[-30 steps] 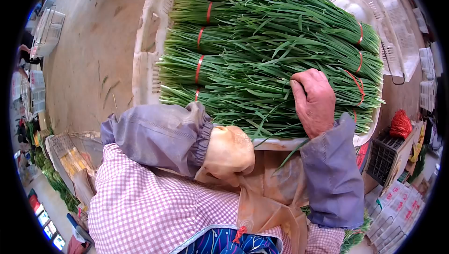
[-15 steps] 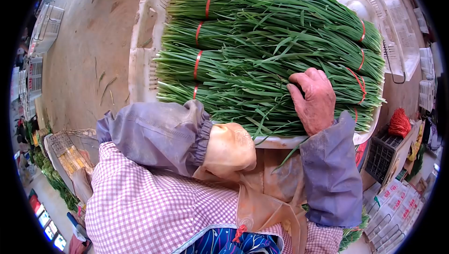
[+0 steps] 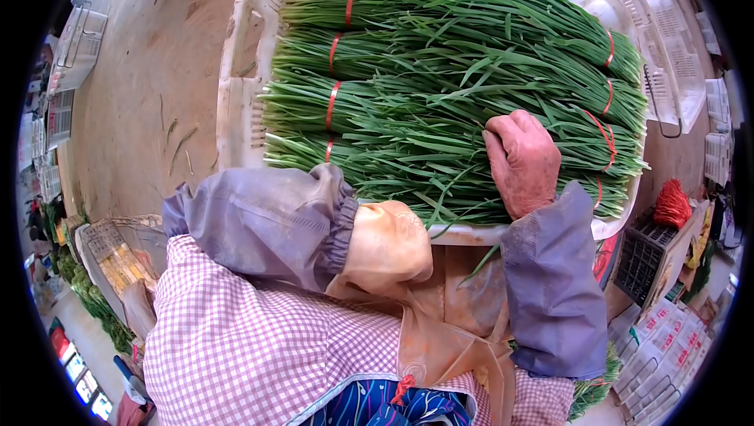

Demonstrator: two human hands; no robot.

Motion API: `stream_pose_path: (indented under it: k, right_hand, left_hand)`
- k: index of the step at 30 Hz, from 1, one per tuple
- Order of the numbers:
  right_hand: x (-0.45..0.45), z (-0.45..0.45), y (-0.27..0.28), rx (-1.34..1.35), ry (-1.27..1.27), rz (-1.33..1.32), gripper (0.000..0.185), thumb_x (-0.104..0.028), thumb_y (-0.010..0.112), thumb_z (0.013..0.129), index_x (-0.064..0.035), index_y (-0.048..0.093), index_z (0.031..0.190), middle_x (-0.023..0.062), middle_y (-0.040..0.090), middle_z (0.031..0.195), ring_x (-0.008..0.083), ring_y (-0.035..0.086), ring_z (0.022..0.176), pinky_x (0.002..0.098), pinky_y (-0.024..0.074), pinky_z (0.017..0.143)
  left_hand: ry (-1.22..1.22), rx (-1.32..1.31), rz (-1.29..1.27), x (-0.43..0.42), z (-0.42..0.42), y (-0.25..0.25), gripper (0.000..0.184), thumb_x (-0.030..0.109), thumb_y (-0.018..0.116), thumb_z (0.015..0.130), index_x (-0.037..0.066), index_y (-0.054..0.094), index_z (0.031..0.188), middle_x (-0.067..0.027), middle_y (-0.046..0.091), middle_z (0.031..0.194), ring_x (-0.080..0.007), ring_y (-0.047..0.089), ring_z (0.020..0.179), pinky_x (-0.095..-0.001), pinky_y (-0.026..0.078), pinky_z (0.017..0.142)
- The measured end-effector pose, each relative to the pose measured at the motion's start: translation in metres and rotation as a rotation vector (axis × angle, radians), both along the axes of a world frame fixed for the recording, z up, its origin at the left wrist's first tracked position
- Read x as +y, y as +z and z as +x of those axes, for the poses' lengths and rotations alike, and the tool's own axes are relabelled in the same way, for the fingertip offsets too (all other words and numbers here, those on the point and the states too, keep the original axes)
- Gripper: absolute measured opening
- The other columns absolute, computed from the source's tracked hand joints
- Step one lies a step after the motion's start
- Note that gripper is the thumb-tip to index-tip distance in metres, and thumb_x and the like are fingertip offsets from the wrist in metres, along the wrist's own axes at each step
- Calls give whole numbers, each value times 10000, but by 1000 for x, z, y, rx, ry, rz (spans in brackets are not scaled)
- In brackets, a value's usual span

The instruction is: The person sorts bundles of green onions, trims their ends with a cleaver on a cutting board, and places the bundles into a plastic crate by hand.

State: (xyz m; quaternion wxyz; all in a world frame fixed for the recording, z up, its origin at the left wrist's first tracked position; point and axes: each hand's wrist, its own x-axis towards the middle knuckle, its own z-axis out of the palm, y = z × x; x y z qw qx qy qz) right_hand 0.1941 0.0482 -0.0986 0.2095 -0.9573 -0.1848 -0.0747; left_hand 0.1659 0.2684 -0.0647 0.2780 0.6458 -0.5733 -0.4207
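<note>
Banded bundles of garlic chives (image 3: pixel 440 73) fill a white plastic crate (image 3: pixel 234 104), laid side by side with red bands near their ends. My right hand (image 3: pixel 525 160) rests on the nearer bundles, thumb and forefinger pinched together on chive leaves. A loose leaf (image 3: pixel 477 267) hangs over the crate's near rim beside my right sleeve. My left hand (image 3: pixel 389 247), in a tan glove, is at the near rim, left of the right hand. Its fingers are tucked out of sight, so what it holds is hidden.
Another white crate (image 3: pixel 664 49) with a metal handle stands at the right. A red bundle of ties (image 3: pixel 671 204) sits by a black crate (image 3: pixel 642 263). More white crates (image 3: pixel 81 45) line the far left, and leaf scraps (image 3: pixel 182 147) lie on the floor.
The thumb and forefinger of my right hand have closed together, and the hand has shifted slightly left. My left hand has barely moved.
</note>
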Motion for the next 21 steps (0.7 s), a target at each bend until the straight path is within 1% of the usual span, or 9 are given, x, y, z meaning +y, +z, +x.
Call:
stream_pose_path:
  k: [4,8,11,12,15,16,18,19,21]
  right_hand:
    - [3,-2,2,-54,-23,23,119,-79,683,831,-69,585,897,103,570,873,317,598,835,408,490,690]
    - [5,-5,-4,54,-109,113,75,-54,626,873,-58,561,911,136,574,895,369,589,774,444,487,664]
    - [0,-3,-4,60,-104,159,66,-66,621,885,-54,561,911,142,589,879,370,591,772,439,480,662]
    - [2,-5,0,175,-125,248,73,-63,627,885,-44,563,914,147,604,851,365,589,769,433,475,657]
    - [7,-13,6,78,-12,208,85,-66,643,878,-31,571,908,147,611,824,364,575,733,435,469,643]
    - [8,-15,13,-3,30,243,96,-24,659,853,-20,584,913,139,625,830,337,597,736,402,486,662]
    - [21,-35,43,66,-71,469,112,8,659,839,-21,597,928,133,639,848,317,621,759,370,500,684]
    - [25,-48,54,104,-117,584,126,24,659,832,-22,603,936,131,646,857,307,634,771,354,507,695]
    - [24,-75,64,383,98,716,217,62,660,804,-17,625,1003,135,665,898,275,658,809,321,520,722]
  left_hand:
    - [-8,-34,-26,0,-1,0,251,323,682,789,75,651,795,-124,646,718,-339,654,715,-436,514,619]
    - [-28,-72,6,0,-6,0,258,332,682,783,76,655,791,-132,645,703,-340,654,702,-439,513,614]
    - [-25,-109,-47,1,-8,1,255,333,677,781,78,657,782,-136,638,685,-342,649,682,-442,511,609]
    - [-26,-124,-69,2,-9,2,254,333,674,780,80,658,778,-137,635,679,-343,647,674,-443,511,608]
    - [-33,-115,-71,1,-10,-3,252,333,669,775,84,658,734,-140,626,664,-344,639,656,-442,507,601]
    - [-82,-118,4,-2,-9,-1,247,337,682,752,90,686,767,-143,640,688,-343,648,681,-441,517,616]
    - [-169,-123,156,-10,-6,4,275,344,708,707,102,741,832,-148,668,736,-342,667,731,-440,538,646]
    - [-158,-78,86,-6,-6,4,282,353,711,710,104,742,836,-145,674,744,-341,668,739,-439,539,654]
    - [-138,13,-48,2,-4,2,295,371,718,715,106,745,844,-139,684,761,-339,669,757,-437,540,670]
